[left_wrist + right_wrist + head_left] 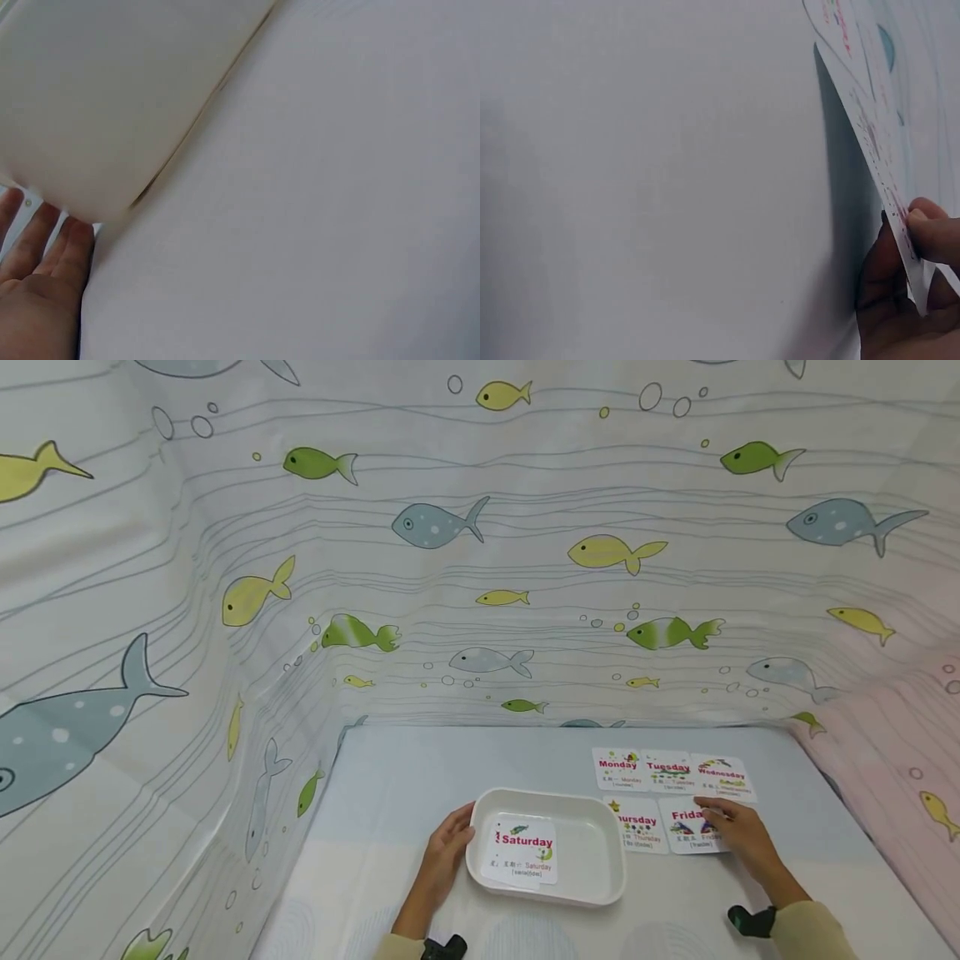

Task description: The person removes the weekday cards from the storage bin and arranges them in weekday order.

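Observation:
My right hand (738,835) pinches the right side of the Friday card (681,831) between thumb and fingers. In the right wrist view that card is seen nearly edge-on, tilted, with a shadow beneath it. The Thursday card (640,831) lies just left of it. Against the left end of a white plastic tray (592,893) rests my left hand (444,852); in the left wrist view its extended fingers (71,255) touch the tray's outer wall. Inside the tray lies the Saturday card (521,856), partly over another card whose left edge peeks out.
Behind, the Monday card (617,770), Tuesday card (666,774) and Wednesday card (722,778) form a row. The tabletop (420,768) has a pale cloth. Fish-patterned fabric (525,468) encloses the back and sides.

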{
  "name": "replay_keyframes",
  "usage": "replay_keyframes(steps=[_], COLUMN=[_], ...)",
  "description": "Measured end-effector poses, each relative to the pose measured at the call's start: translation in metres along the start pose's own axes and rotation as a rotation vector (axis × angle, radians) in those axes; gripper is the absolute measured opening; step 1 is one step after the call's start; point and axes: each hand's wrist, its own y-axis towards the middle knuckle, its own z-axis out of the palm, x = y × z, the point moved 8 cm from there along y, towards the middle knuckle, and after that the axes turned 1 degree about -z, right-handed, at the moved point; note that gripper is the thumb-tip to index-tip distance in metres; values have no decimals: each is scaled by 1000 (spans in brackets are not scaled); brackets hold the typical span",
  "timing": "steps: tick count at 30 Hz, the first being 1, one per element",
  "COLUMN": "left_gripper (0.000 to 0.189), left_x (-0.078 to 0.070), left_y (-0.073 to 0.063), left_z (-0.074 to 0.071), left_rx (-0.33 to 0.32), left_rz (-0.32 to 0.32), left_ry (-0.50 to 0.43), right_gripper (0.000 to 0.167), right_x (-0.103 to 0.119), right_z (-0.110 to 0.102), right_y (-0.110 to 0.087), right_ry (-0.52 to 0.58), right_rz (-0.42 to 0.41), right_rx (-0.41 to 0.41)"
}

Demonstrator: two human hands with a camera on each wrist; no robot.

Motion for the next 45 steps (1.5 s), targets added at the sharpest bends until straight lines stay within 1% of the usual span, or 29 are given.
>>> replay_keyframes(steps=[8,13,15,19,22,26,29,32,37,45], left_gripper=[52,52,52,52,53,53,52,53,53,52], left_x=[-3,-4,-3,-3,-4,-4,-3,-2,-2,-1], left_y=[0,0,0,-1,-1,2,2,2,1,1], left_z=[2,1,1,1,2,2,1,1,1,2], left_rx=[1,1,3,6,13,14,14,17,12,20], left_rz=[4,-9,-10,-4,8,18,7,3,3,10], left_ry=[3,7,8,4,-8,-24,-24,-18,-25,-17], right_gripper=[39,38,37,35,34,33,31,28,24,17], right_x=[10,13,13,18,22,23,23,24,27,32], right_z=[0,2,3,5,6,7,7,8,8,9], right_y=[-3,-4,-4,-3,-4,-4,-5,-7,-10,-17], right_ry=[-151,-187,-208,-235,-253,-316,-364,-407,-442,-444], right_rz=[-58,-75,-95,-135,-145,-161,-163,-169,-176,-188], right_rx=[-22,-27,-33,-45,-41,-27,-23,-51,-100,-153])
